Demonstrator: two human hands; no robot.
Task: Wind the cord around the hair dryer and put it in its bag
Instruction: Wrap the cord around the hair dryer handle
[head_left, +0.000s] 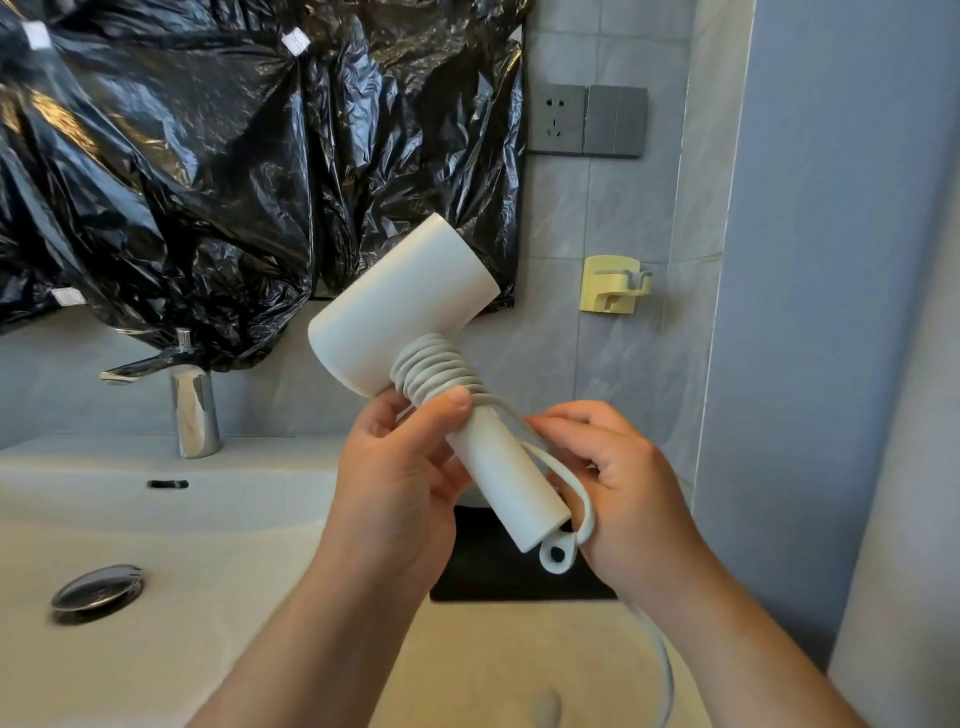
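A white hair dryer (405, 306) is held up over the counter, barrel pointing up and right. Its white cord (441, 371) lies in several tight coils around the top of the handle. My left hand (400, 478) grips the handle just below the coils, thumb pressed on the lowest turn. My right hand (618, 483) pinches the loose cord beside the handle; from there the cord loops past the handle's end and trails down to the lower right. A dark flat bag (493, 566) lies on the counter under the dryer, mostly hidden by my hands.
A white sink basin (171, 525) with a chrome drain (96, 590) and tap (192, 410) is at the left. Black plastic sheeting (208, 156) covers the mirror. A wall socket (558, 119) and a yellow holder (615, 283) are on the tiled wall; a blue wall stands at right.
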